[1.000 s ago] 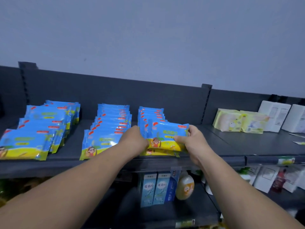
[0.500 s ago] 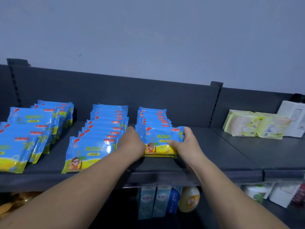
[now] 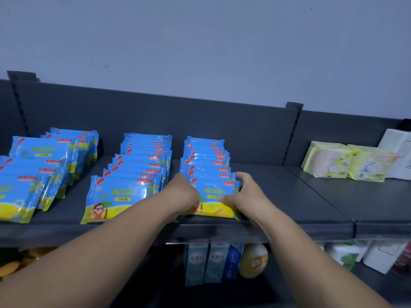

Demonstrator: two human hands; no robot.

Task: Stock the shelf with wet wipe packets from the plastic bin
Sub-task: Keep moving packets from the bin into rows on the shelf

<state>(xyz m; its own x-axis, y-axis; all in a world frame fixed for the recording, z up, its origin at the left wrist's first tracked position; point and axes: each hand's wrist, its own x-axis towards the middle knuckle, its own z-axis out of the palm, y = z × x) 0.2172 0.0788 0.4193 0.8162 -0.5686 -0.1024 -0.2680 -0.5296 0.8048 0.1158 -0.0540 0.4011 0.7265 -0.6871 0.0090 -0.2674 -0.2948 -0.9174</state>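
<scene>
Blue-and-yellow wet wipe packets stand in three leaning rows on the dark grey shelf (image 3: 289,196). The front packet (image 3: 214,196) of the right-hand row sits at the shelf's front edge. My left hand (image 3: 182,192) grips its left end and my right hand (image 3: 246,194) grips its right end, fingers curled over the top corner and thumb on its face. The middle row (image 3: 133,174) and the left row (image 3: 37,170) stand untouched. The plastic bin is out of view.
Pale green tissue packs (image 3: 347,161) and white boxes (image 3: 398,152) sit on the shelf section to the right. Bare shelf lies between them and the right-hand row. On the lower shelf stand blue cartons (image 3: 206,261) and a yellow round bottle (image 3: 253,260).
The packet has gone from raised in front of the right-hand row down onto the shelf against that row. Both hands stayed on its ends. The view shifted slightly.
</scene>
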